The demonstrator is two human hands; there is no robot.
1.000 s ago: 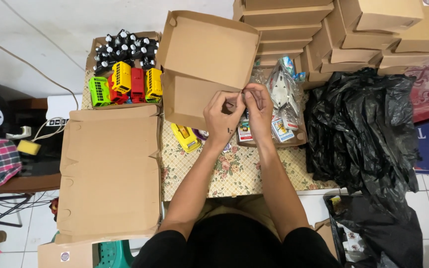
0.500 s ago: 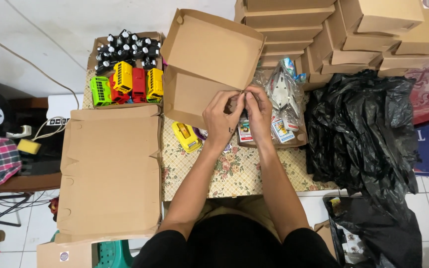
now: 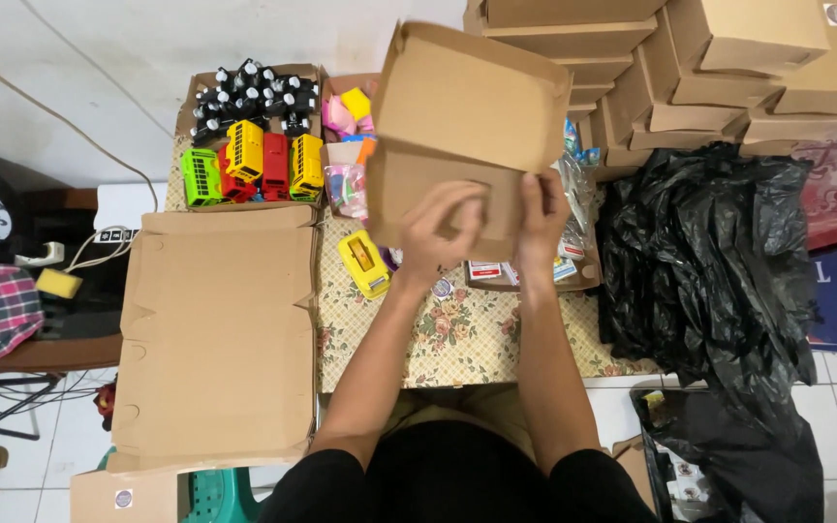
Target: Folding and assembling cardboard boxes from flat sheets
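Both hands grip the open cardboard box (image 3: 457,145): left hand (image 3: 441,232) and right hand (image 3: 542,218) at its front wall. It looks folded but unfilled, lid up. Toy buses (image 3: 249,165) wait, apparently unpacked, beyond the left hand.

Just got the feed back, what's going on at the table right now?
A person seated at a floral-covered table holds an open cardboard box up with both hands: the left hand and right hand grip its front edge, lid flap raised. Beside it lie a yellow tape dispenser, a tray of toy buses, and a stack of flat cardboard blanks. Finished boxes are piled at the far right, above black plastic bags.
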